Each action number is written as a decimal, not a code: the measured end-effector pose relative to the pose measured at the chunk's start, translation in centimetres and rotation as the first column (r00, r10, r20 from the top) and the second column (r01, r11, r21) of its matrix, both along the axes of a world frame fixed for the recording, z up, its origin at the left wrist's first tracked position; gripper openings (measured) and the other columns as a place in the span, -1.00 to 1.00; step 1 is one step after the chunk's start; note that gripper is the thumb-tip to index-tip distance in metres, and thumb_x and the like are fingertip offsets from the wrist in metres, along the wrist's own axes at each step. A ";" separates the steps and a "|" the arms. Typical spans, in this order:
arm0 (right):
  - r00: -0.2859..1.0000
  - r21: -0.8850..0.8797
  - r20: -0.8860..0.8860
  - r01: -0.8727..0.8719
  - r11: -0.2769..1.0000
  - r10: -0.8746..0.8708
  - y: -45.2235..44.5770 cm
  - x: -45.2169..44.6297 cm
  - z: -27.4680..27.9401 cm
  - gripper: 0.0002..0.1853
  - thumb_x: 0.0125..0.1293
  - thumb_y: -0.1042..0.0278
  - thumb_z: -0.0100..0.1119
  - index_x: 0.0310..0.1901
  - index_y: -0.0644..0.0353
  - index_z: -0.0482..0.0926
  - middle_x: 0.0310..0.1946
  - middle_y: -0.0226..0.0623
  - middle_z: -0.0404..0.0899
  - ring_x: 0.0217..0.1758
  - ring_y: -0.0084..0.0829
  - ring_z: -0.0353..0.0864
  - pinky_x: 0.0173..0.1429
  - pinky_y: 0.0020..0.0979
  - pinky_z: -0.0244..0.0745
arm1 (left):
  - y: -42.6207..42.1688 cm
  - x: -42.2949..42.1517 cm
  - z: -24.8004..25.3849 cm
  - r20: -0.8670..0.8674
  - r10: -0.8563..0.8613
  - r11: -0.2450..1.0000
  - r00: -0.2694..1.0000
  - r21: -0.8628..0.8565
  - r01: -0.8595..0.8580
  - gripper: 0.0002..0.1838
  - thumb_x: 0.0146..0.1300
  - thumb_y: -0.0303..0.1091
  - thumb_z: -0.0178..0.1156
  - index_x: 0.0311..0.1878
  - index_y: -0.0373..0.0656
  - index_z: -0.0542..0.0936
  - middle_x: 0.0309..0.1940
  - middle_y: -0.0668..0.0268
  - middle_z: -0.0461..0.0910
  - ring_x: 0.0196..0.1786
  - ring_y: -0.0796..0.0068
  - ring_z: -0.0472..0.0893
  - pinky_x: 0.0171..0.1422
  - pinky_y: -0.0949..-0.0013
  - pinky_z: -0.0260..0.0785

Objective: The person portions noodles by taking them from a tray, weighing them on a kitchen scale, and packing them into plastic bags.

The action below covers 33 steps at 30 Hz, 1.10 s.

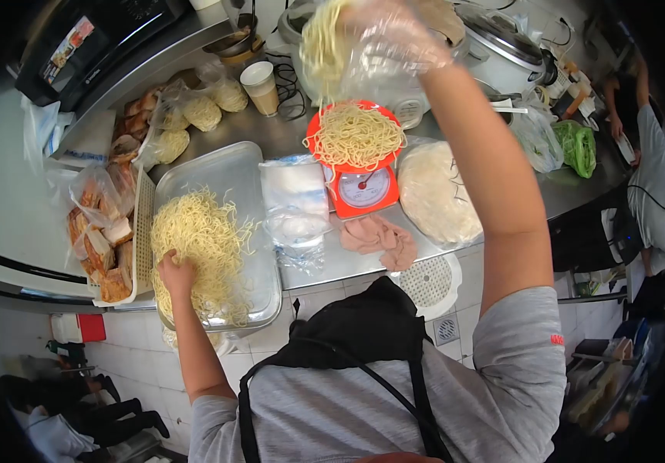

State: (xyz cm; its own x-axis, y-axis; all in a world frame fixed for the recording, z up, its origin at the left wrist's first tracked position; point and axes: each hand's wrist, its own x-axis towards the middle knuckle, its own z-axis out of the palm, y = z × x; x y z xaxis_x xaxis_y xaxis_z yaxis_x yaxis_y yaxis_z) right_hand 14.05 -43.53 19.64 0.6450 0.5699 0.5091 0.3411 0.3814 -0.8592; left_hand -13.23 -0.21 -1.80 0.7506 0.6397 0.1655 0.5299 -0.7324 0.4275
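Note:
My right hand (398,46), in a clear plastic glove and blurred, is raised over the back of the counter. It is shut on a bunch of noodles (325,46) that hangs from it. Below hangs the end of that bunch, near a red plate heaped with noodles (357,135) on a red dial scale (363,187). My left hand (177,274) rests at the left side of a loose pile of noodles (205,239), its fingers curled in at the strands. The pile lies in a metal tray (267,285).
Right of the scale lies a large plastic-wrapped pale mass (438,193); a pink cloth (379,238) and plastic bags (294,189) lie close by. A paper cup (260,86), bagged noodle portions (201,113) and a basket of wrapped meat (105,247) stand leftward. Another person (653,154) is at the far right.

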 end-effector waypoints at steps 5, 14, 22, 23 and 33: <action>0.790 -0.555 0.516 0.603 0.573 -0.332 1.4 -1.4 -5.6 -0.68 -0.16 0.38 0.11 -0.29 0.31 0.48 -0.33 -0.07 0.52 -0.25 -0.26 0.54 -0.14 -0.37 0.42 | -0.6 0.5 0.7 0.083 0.062 0.996 0.995 0.055 -0.066 -0.56 -0.10 -0.27 0.18 -0.08 -0.11 0.39 -0.06 -0.01 0.25 0.02 0.06 0.24 0.11 0.18 0.09; 0.741 -0.707 0.605 0.668 0.232 -0.291 1.0 -5.3 -5.4 -0.65 -0.16 0.31 0.04 -0.28 0.28 0.52 -0.33 0.01 0.51 -0.21 -0.13 0.52 -0.13 -0.28 0.40 | -3.2 2.1 2.5 0.176 -0.145 0.984 0.974 0.125 0.124 -0.55 -0.06 -0.30 0.21 -0.05 -0.14 0.36 -0.04 -0.02 0.21 0.05 0.07 0.19 0.14 0.18 0.02; 0.783 -0.768 0.570 0.616 0.177 -0.250 0.0 -6.3 -3.2 -0.56 -0.13 0.32 0.03 -0.10 0.19 0.43 -0.25 -0.05 0.50 -0.16 -0.16 0.49 -0.09 -0.32 0.36 | -8.1 4.6 5.3 0.290 -0.281 0.960 0.915 0.088 0.267 -0.54 -0.07 -0.36 0.19 -0.04 -0.17 0.35 -0.04 0.02 0.21 0.05 0.08 0.19 0.16 0.20 0.03; 0.787 -0.768 0.563 0.611 0.193 -0.252 -0.1 -6.2 -3.2 -0.54 -0.13 0.33 0.03 -0.07 0.18 0.42 -0.24 -0.06 0.50 -0.15 -0.16 0.48 -0.08 -0.33 0.36 | -8.7 5.0 5.5 0.320 -0.299 0.953 0.899 0.064 0.295 -0.54 -0.07 -0.36 0.19 -0.04 -0.17 0.34 -0.04 0.02 0.21 0.06 0.09 0.19 0.16 0.20 0.03; 0.899 -0.563 0.325 0.433 0.704 -0.293 -3.4 -3.4 -7.8 -0.29 -0.11 0.37 0.19 0.16 0.16 0.18 0.08 -0.22 0.27 0.01 -0.46 0.34 0.09 -0.47 0.21 | -17.6 14.5 9.5 0.557 -0.473 0.780 0.683 -0.096 0.618 -0.57 0.05 -0.23 0.10 -0.01 -0.22 0.36 -0.06 0.10 0.31 0.03 0.23 0.28 0.14 0.29 0.09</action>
State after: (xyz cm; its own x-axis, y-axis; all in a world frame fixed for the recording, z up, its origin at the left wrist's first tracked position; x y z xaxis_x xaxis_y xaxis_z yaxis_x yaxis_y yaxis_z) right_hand 10.69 -46.95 11.80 0.7939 0.5419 0.2756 0.5270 -0.3872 -0.7566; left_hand 1.29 -17.77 7.70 0.8437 0.2123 0.4930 -0.2571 -0.6464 0.7184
